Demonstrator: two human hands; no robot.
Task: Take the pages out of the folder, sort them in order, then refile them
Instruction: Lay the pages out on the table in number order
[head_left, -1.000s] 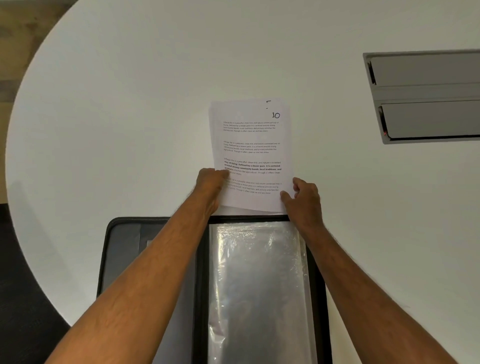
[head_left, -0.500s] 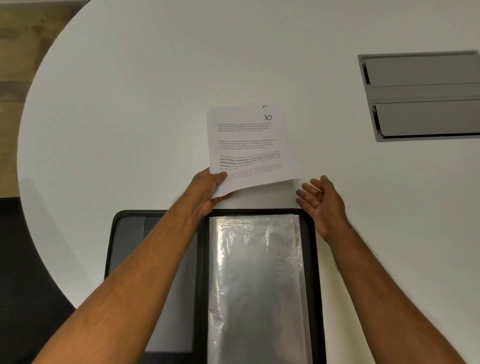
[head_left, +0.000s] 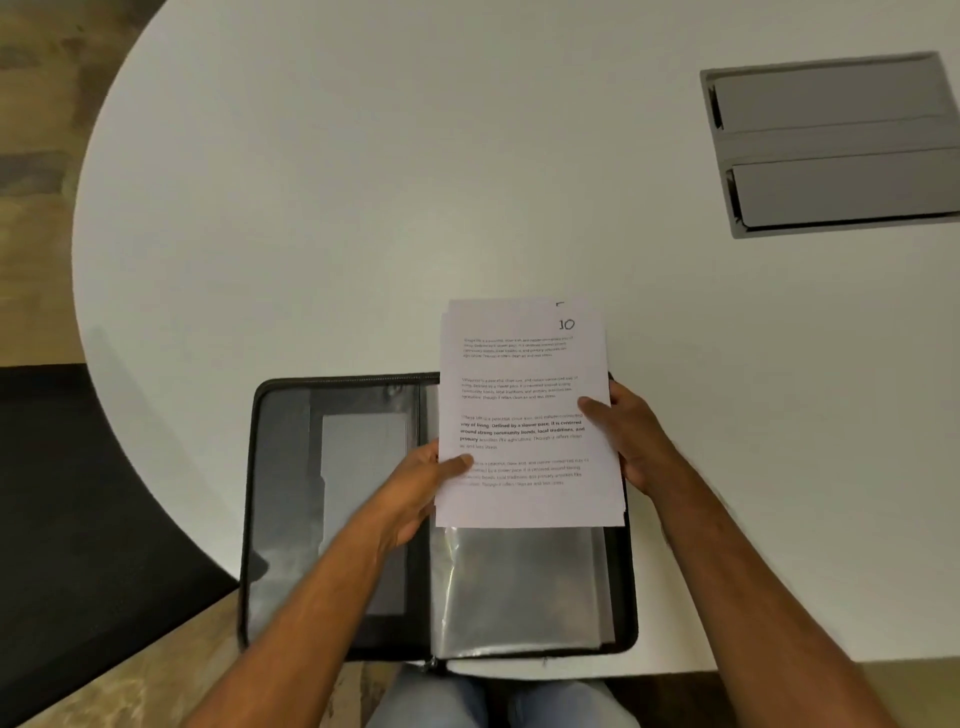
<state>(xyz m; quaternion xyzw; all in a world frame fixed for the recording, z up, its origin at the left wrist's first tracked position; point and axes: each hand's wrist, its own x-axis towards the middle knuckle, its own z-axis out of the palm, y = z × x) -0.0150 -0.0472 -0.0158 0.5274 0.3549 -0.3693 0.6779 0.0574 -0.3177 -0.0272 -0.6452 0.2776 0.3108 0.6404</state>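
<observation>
Here the pages (head_left: 527, 415) (top sheet marked 10) hang above the open folder (head_left: 343, 519) — left hand (head_left: 423, 486) and right hand (head_left: 628, 431) each pinching a side edge. Light, floppy, slippery paper — best held at both edges.

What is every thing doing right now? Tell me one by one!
stack of pages: held above the folder by both hands, page marked 10 on top.
folder: lying open on the table, clear sleeves showing.
left hand: grips the stack's left edge.
right hand: grips the stack's right edge.
table hatch: flaps closed.
</observation>
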